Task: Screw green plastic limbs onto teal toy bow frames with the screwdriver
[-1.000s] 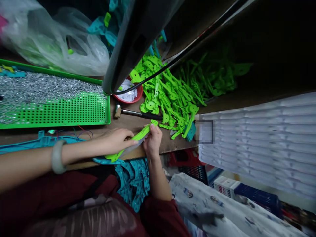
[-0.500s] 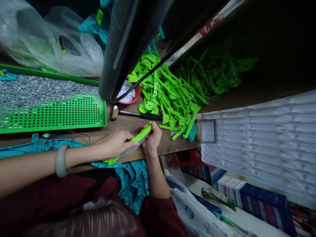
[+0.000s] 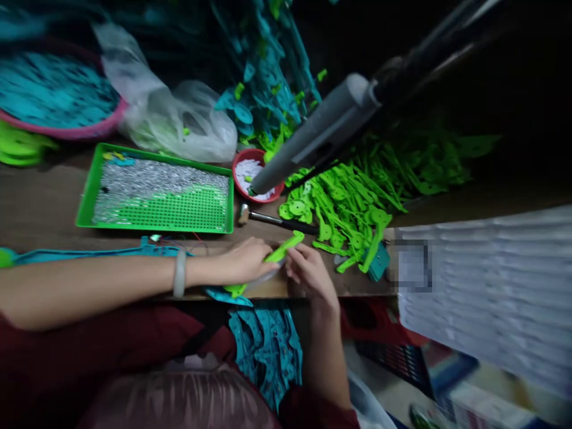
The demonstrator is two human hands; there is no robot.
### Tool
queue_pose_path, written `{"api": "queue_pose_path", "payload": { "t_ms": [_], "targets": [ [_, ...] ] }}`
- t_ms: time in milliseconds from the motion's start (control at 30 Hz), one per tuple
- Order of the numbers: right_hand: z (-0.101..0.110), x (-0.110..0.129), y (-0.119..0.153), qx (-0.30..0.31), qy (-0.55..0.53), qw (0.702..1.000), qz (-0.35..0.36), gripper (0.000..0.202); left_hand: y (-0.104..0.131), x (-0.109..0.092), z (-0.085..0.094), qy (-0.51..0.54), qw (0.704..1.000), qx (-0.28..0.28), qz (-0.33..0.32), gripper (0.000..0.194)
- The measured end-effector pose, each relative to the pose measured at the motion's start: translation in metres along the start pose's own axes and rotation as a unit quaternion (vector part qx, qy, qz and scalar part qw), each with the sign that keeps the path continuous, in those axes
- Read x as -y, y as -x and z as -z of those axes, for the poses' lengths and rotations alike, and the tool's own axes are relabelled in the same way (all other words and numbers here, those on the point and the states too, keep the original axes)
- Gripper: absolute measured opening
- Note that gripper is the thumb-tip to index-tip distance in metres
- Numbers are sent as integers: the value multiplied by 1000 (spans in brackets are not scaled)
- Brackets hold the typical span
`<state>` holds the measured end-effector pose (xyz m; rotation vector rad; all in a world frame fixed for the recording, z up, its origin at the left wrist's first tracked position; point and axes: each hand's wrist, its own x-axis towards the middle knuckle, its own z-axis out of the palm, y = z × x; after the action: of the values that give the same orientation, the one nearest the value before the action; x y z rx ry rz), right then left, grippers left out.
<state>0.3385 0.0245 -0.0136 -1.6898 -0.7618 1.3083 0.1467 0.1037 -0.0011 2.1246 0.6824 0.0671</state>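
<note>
My left hand [image 3: 245,262] is closed around a long, bright green plastic part [image 3: 288,243], held at a slant above the front edge of the bench. Along the part's lower side runs a pale, translucent strip [image 3: 267,275]. My right hand [image 3: 313,274] has its fingers curled together against the right side of the part, by the strip; what they pinch is blurred. Below my left hand, a blue plastic piece [image 3: 230,297] lies at the bench edge. A hammer [image 3: 272,220] with a dark handle rests just beyond both hands.
A green perforated tray [image 3: 179,227] of small metal pins stands left of a red bowl [image 3: 236,186] holding white pieces. Green parts [image 3: 339,202] are heaped to the right. A grey tube [image 3: 317,131] slants overhead. Blue parts [image 3: 268,345] hang below the edge; white stacked sheets [image 3: 482,286] stand right.
The view has swung, so more of the bench's left shows. My right hand has slid off the upper tip of the green part to its side. My left hand keeps its hold.
</note>
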Motion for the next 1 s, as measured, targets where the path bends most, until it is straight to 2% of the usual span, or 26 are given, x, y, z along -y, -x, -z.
{"api": "queue_pose_path", "payload": {
  "t_ms": [33, 100, 167, 200, 233, 300, 333, 367, 433, 500, 533, 633, 700, 800, 867, 900, 1000],
  "targets": [
    [7, 5, 2, -20, 35, 999, 13, 42, 11, -2, 10, -35, 999, -15, -17, 31],
    [15, 16, 2, -127, 119, 980, 98, 46, 35, 3, 36, -133, 988, -44, -57, 25],
    [6, 30, -5, -205, 157, 943, 211, 49, 54, 22, 63, -246, 965, -56, -76, 25],
    [-5, 39, -12, -199, 147, 932, 265, 52, 58, 35, 76, -286, 954, -55, -77, 27],
    [-20, 50, -21, -164, 125, 927, 312, 55, 57, 50, 88, -309, 945, -46, -94, 27],
    [-56, 75, -42, -44, 63, 918, 389, 64, 47, 81, 106, -311, 937, -12, -159, 27],
    [-73, 87, -53, 13, 39, 912, 407, 60, 41, 94, 112, -309, 933, 7, -184, 28],
    [-89, 98, -62, 60, 23, 909, 411, 53, 36, 103, 116, -312, 931, 17, -190, 31],
    [-112, 114, -76, 107, 4, 904, 413, 43, 39, 110, 119, -344, 926, 0, -155, 32],
    [-126, 120, -83, 108, -2, 903, 417, 39, 61, 100, 111, -380, 915, -69, -115, 29],
    [-131, 120, -84, 100, -6, 903, 418, 38, 76, 89, 101, -388, 907, -113, -116, 29],
    [-149, 109, -90, 57, -43, 914, 400, 34, 114, 51, 52, -355, 889, -224, -182, 32],
    [-165, 97, -95, 16, -76, 923, 378, 36, 120, 32, 12, -349, 884, -210, -230, 36],
    [-185, 78, -101, -22, -87, 929, 358, 42, 105, 25, -32, -355, 887, -204, -212, 38],
    [-190, 69, -103, -34, -81, 927, 365, 43, 96, 27, -44, -343, 895, -207, -199, 36],
    [-189, 67, -103, -39, -78, 924, 371, 43, 95, 29, -43, -330, 899, -211, -198, 34],
    [-181, 70, -100, -52, -73, 916, 391, 38, 101, 33, -19, -281, 907, -245, -198, 35]
  ]
}}
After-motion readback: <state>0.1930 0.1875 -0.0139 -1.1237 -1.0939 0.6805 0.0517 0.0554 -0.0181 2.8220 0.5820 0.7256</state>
